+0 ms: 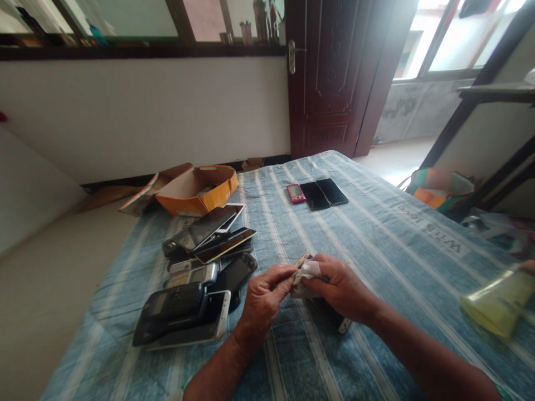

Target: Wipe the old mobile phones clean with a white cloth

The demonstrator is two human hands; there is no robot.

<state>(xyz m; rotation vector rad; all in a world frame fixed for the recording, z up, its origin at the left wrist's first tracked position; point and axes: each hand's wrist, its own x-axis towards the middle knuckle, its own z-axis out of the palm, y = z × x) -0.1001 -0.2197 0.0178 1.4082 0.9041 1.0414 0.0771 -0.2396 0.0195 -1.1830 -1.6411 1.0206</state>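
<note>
My left hand (265, 295) and my right hand (340, 287) meet over the striped cloth, both closed on a small crumpled white cloth (306, 274). A slim phone (330, 314) lies under my right hand, its ends showing at the top near my fingers and below my wrist; the right hand seems to hold it. Left of my hands lies a heap of several phones (200, 278), dark and silver, overlapping one another.
The table's blue striped cloth (376, 234) fills the view. A small pink phone (295, 192) and two black phones (324, 194) lie in a row further back. An open orange cardboard box (196, 192) sits at the back left. A pale yellow-green bottle (499, 303) is at the right edge.
</note>
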